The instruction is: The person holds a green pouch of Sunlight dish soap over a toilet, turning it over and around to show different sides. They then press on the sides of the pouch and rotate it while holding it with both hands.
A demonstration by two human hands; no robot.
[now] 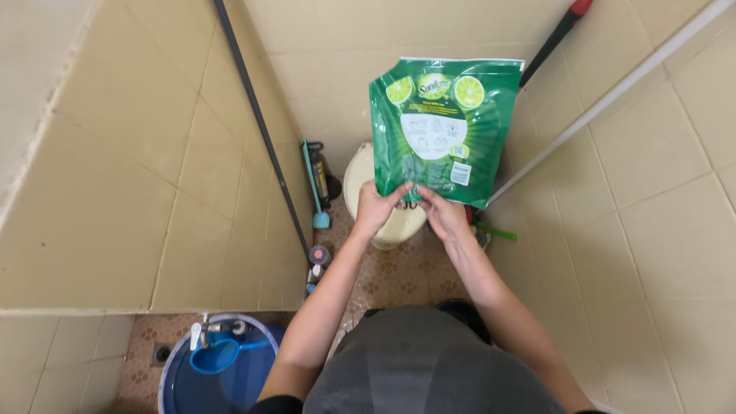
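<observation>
A green refill pouch (443,126) with lime pictures and a white label panel is held up in front of me, above a cream toilet (399,222). My left hand (377,207) pinches the pouch's lower left corner. My right hand (443,215) grips the lower edge just beside it. The pouch hangs upside-up with its flat top edge toward the wall. The toilet is partly hidden behind both hands and the pouch.
Beige tiled walls close in on both sides. A blue water tub (218,368) with a blue scoop and a tap sits at lower left. A brush (316,184) and small bottles (317,261) stand left of the toilet. A white pipe (613,92) and red-tipped handle (556,34) lean at right.
</observation>
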